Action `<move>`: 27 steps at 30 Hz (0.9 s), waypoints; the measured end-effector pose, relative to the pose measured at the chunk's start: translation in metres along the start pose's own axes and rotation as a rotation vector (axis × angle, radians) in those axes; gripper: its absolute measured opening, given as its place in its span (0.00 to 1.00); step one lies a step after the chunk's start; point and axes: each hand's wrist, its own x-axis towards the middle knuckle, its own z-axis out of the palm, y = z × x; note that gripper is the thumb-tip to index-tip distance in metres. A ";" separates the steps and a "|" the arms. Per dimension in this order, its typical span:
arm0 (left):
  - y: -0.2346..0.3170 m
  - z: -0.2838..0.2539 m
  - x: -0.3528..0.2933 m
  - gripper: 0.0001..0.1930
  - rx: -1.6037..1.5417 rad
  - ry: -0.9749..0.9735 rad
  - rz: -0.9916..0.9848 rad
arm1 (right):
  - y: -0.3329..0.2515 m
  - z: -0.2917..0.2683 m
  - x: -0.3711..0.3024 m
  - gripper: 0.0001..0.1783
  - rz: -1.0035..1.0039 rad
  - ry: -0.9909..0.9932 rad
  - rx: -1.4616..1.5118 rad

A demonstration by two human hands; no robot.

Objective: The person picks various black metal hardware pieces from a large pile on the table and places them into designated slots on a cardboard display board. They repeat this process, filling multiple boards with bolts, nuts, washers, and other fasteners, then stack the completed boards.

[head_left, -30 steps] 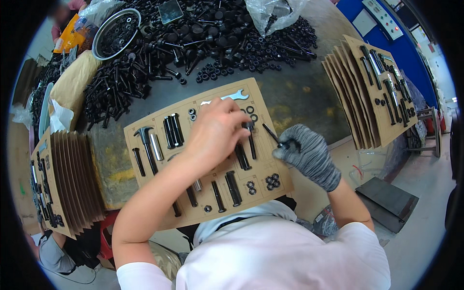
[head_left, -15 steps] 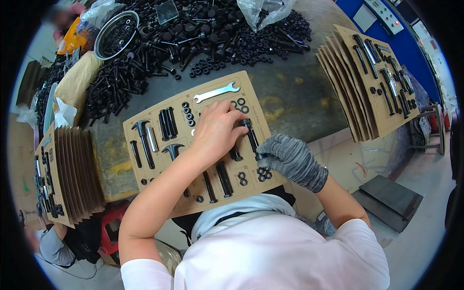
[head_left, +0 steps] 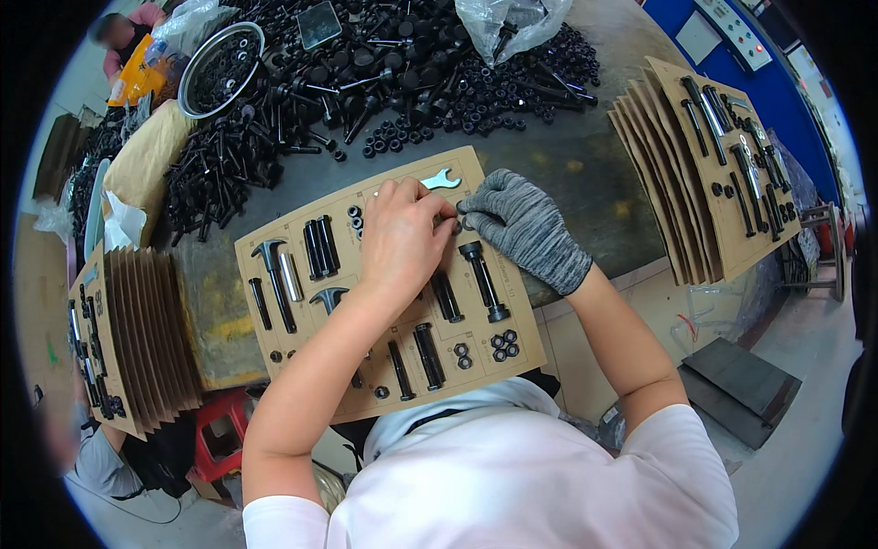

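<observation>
A brown cardboard sheet (head_left: 302, 366) lies tilted at the table's near edge, carrying black hardware. My bare left hand (head_left: 402, 233) is bent over its upper middle, partly covering a silver open-end wrench (head_left: 443, 179); its thumb and forefinger come together by the ring-shaped pieces. My right hand (head_left: 530, 229), in a grey glove, pinches at the same spot from the right; what lies between either hand's fingertips is hidden. Below the glove is a thick black bolt (head_left: 484, 282). Nuts (head_left: 504, 346), a T-shaped black piece (head_left: 274, 279), a silver tube (head_left: 290, 276) and long bolts (head_left: 320, 247) also sit on the sheet.
Heaped black bolts and nuts (head_left: 366, 78) cover the far table, with a metal bowl (head_left: 221, 70) and plastic bag (head_left: 512, 23). Stacks of filled cardboard sheets stand left (head_left: 151, 339) and right (head_left: 658, 174). One person (head_left: 137, 37) is at far left, another (head_left: 101, 462) at lower left.
My right hand has moved up from the thick bolt, which now lies uncovered on the sheet, to the ring-shaped pieces. My left hand has shifted slightly, covering more of the wrench.
</observation>
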 end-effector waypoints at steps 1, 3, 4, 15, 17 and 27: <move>0.000 0.001 0.000 0.06 -0.011 -0.001 -0.002 | 0.002 0.001 -0.001 0.12 -0.011 0.009 0.000; -0.001 0.000 -0.002 0.06 -0.026 0.005 -0.005 | 0.002 0.003 -0.001 0.11 -0.018 0.019 0.013; -0.002 0.000 -0.003 0.06 -0.033 0.011 -0.007 | 0.001 0.004 -0.001 0.11 -0.021 0.026 0.023; -0.041 -0.032 0.019 0.08 0.272 -0.061 0.042 | 0.013 -0.002 0.005 0.10 0.144 0.212 0.204; -0.042 -0.029 0.021 0.07 0.286 -0.022 0.077 | 0.011 -0.005 -0.004 0.09 0.212 0.244 0.268; -0.037 -0.038 0.015 0.07 0.209 -0.007 0.086 | -0.022 -0.029 -0.118 0.09 0.429 0.346 0.253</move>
